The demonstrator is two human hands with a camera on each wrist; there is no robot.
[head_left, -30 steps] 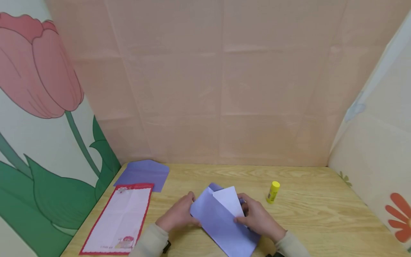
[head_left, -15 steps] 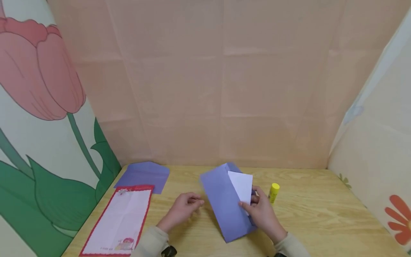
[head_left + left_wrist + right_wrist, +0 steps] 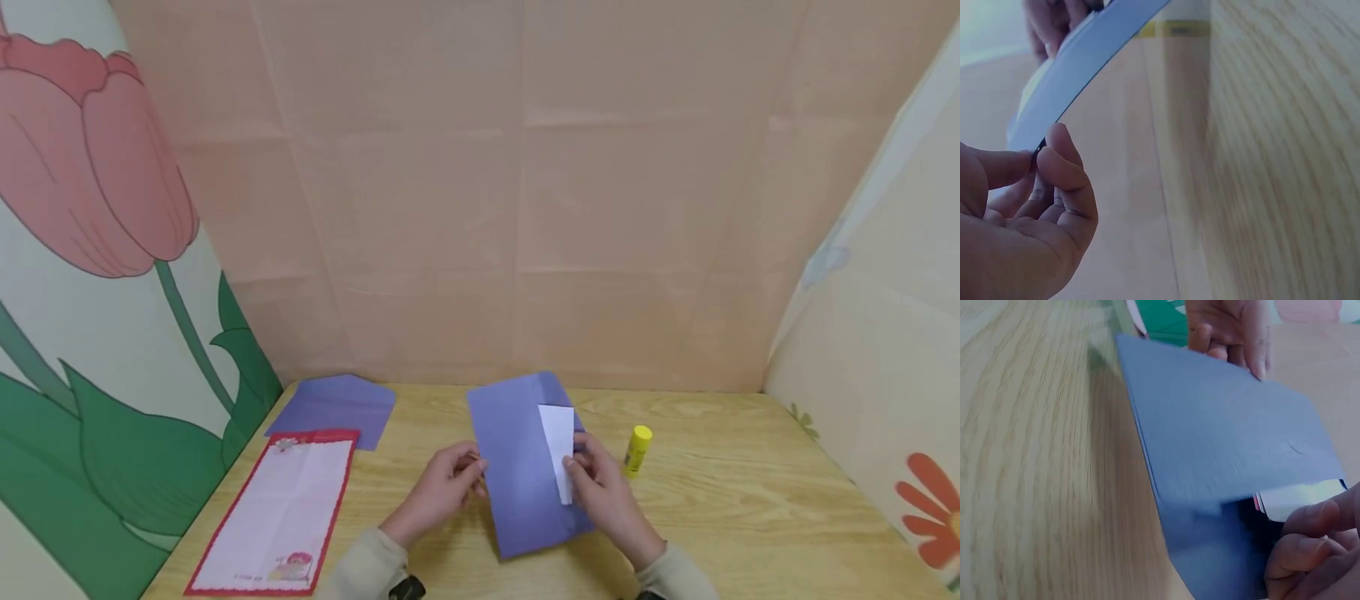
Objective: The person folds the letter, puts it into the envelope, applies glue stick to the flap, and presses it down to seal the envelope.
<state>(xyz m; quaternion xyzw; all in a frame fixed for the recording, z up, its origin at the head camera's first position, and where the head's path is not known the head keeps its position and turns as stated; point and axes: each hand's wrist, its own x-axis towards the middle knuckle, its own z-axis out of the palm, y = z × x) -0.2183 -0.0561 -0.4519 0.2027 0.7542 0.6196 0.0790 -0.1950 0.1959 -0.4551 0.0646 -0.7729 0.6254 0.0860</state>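
Note:
A purple envelope [image 3: 513, 467] is held up tilted over the table, its open side toward the right. Out of that opening sticks a folded white paper [image 3: 557, 442], a strip of it showing. My left hand [image 3: 444, 487] pinches the envelope's left edge between thumb and fingertips, as the left wrist view also shows. At the opening, my right hand [image 3: 606, 492] grips the white paper with the thumb in front and the fingers curled behind by the flap. In the right wrist view, the paper [image 3: 1294, 499] has a thin reddish edge and sits partly inside the envelope.
A yellow glue stick [image 3: 637, 451] stands upright just right of my right hand. At left lies a red-bordered letter sheet [image 3: 277, 508], overlapping a second purple envelope [image 3: 337, 404] behind it. The wooden table [image 3: 750, 500] meets a draped backdrop [image 3: 517, 208] at its far edge.
The envelope has been raised and turned more upright. My left hand let go of it, then took its left edge again. Less of the white paper shows outside the envelope now.

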